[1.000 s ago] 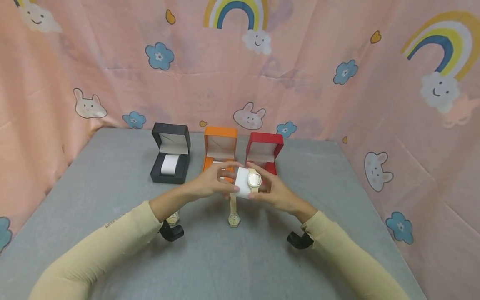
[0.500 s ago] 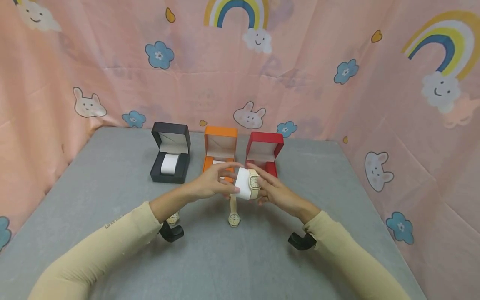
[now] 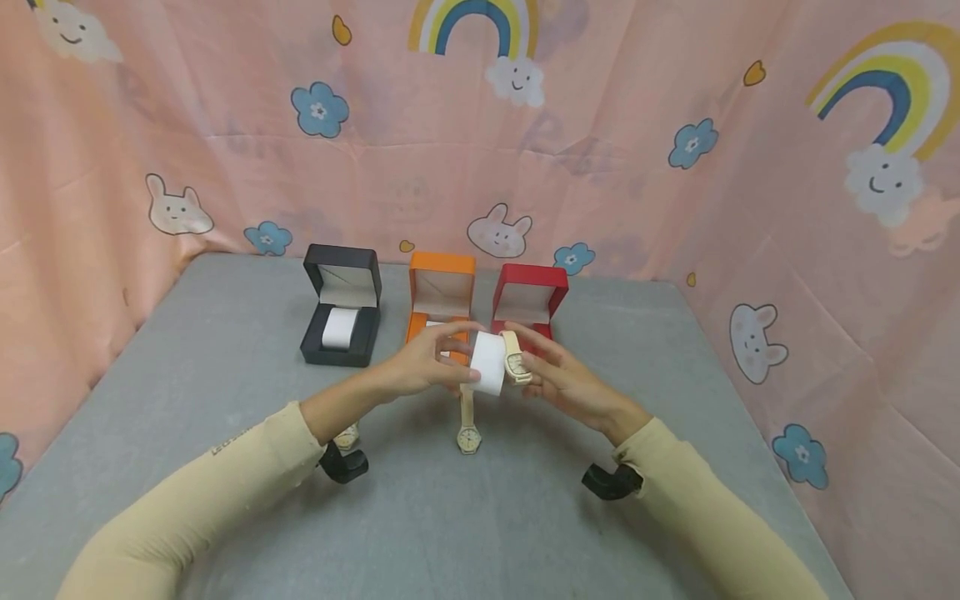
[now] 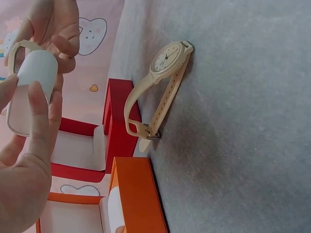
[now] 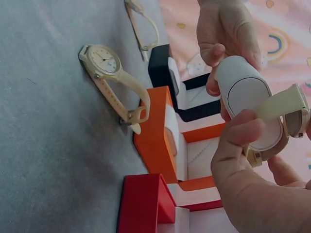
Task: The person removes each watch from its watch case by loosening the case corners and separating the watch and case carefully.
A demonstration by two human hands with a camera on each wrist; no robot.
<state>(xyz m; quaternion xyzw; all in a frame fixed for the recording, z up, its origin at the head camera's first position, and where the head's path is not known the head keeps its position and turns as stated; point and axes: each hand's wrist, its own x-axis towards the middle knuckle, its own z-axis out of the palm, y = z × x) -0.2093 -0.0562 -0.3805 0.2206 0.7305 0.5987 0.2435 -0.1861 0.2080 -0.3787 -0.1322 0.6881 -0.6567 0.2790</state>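
Observation:
In the head view my left hand [image 3: 420,364] holds a white watch cushion [image 3: 487,363] above the table, fingers and thumb around it. My right hand [image 3: 573,385] grips a cream-strapped watch [image 3: 516,365] at the cushion's right end. The right wrist view shows the watch's strap [image 5: 279,104] as a loop, overlapping the flat end of the cushion [image 5: 245,97]. Below the hands a second cream watch [image 3: 468,438] lies on the table, its strap buckled in a loop. Partly behind my left forearm sits a third watch [image 3: 347,437].
Behind the hands stand three raised-lid watch boxes: black [image 3: 341,335] with a white cushion inside, orange [image 3: 442,265] with a white cushion, and red [image 3: 528,279]. They rest on the grey-covered table [image 3: 480,525]. A pink patterned curtain [image 3: 600,183] hangs behind.
The watch, earlier around the cushion, has slid right to the cushion's end. My right hand has shifted slightly right with it, while my left hand keeps its place.

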